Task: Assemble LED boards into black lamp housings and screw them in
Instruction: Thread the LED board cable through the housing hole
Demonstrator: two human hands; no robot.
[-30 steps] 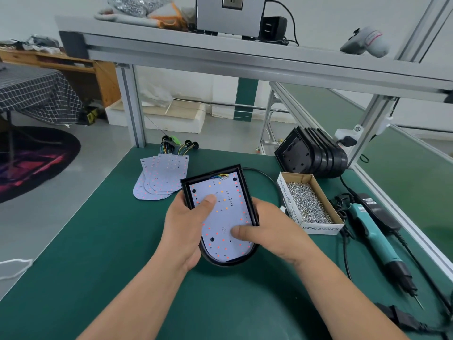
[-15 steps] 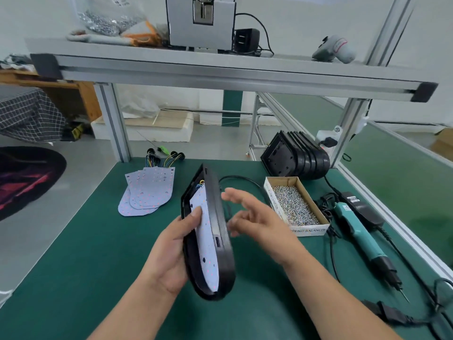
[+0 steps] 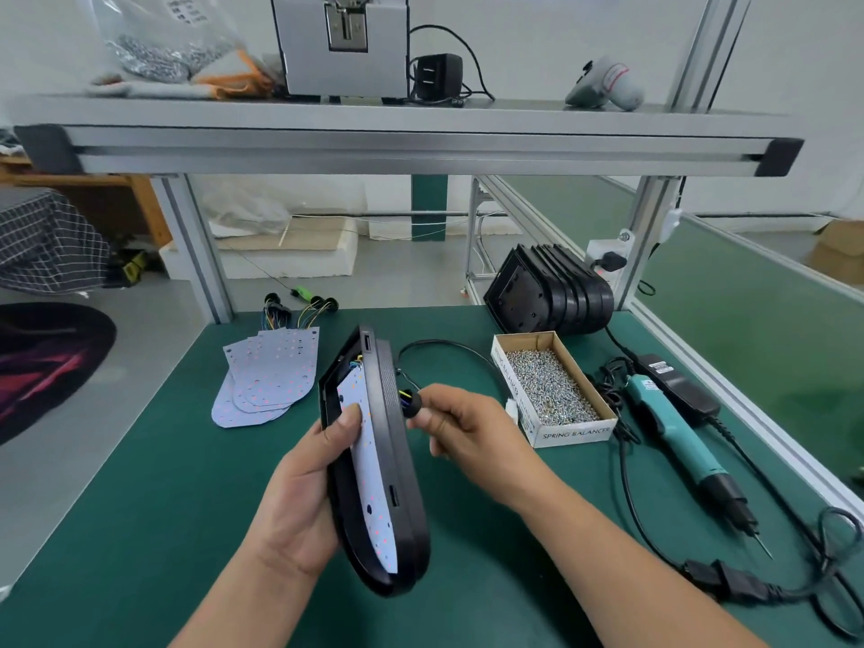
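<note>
My left hand [image 3: 299,498] grips a black lamp housing [image 3: 402,479] tilted up on its edge over the green mat, thumb pressing the white LED board [image 3: 371,465] that lies inside it. My right hand [image 3: 460,425] is behind the housing's back and pinches a black cable grommet [image 3: 410,403] with coloured wires where they leave the housing. A stack of several loose LED boards [image 3: 269,374] with wire bundles lies at the back left. Several empty black housings [image 3: 549,294] lean together at the back right.
A cardboard box of screws [image 3: 551,385] sits right of my hands. A teal electric screwdriver [image 3: 678,437] with its power brick and cables lies on the mat at the right. An aluminium shelf [image 3: 402,142] spans overhead on posts.
The housing went from lying flat in both hands to standing on edge in my left hand. My right hand let go, moved behind it and took hold of the grommet.
</note>
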